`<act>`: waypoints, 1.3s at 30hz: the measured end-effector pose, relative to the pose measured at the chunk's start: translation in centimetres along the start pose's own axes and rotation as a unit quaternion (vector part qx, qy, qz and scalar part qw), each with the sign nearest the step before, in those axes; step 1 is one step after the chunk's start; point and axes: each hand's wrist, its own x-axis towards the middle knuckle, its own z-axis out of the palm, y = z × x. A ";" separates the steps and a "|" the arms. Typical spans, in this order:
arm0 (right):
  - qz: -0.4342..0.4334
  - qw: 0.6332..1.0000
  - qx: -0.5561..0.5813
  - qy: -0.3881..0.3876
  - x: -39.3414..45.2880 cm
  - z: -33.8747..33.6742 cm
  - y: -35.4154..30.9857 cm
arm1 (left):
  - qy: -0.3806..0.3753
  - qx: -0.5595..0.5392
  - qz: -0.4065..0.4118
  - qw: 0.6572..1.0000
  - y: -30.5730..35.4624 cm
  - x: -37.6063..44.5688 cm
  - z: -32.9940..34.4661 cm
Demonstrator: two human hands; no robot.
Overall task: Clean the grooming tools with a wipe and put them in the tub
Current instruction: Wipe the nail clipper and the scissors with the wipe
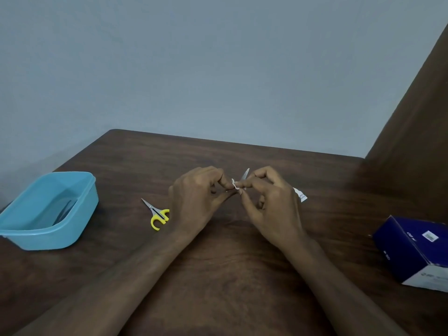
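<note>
Mid-task: the blue tub [29, 235] at the surface's [218, 275] left edge already held something dark, unclear what. Both hands were up over the middle; left hand [194, 202] fingers pinched a thin metal tool [245, 175], right hand [271, 204] fingers pinched a small white wipe [235, 185] around it. Yellow-handled scissors [157, 215] lay uncleaned just left of the hands. Torn sachet [300, 196] and navy box [412, 251] lay right.
</note>
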 end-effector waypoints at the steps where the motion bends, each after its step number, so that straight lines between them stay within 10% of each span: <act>1: -0.009 1.000 0.011 -0.005 0.0 0.0 -0.1 | 0.004 0.005 -0.001 1.000 0.0 0.0 0.0; 17: -0.034 0.997 0.046 0.044 0.1 0.4 0.4 | 0.003 -0.011 -0.069 0.998 0.8 0.1 0.1; 39: 0.161 0.963 0.213 0.046 0.6 0.8 0.1 | -0.045 -0.153 -0.117 0.980 -0.1 0.7 0.7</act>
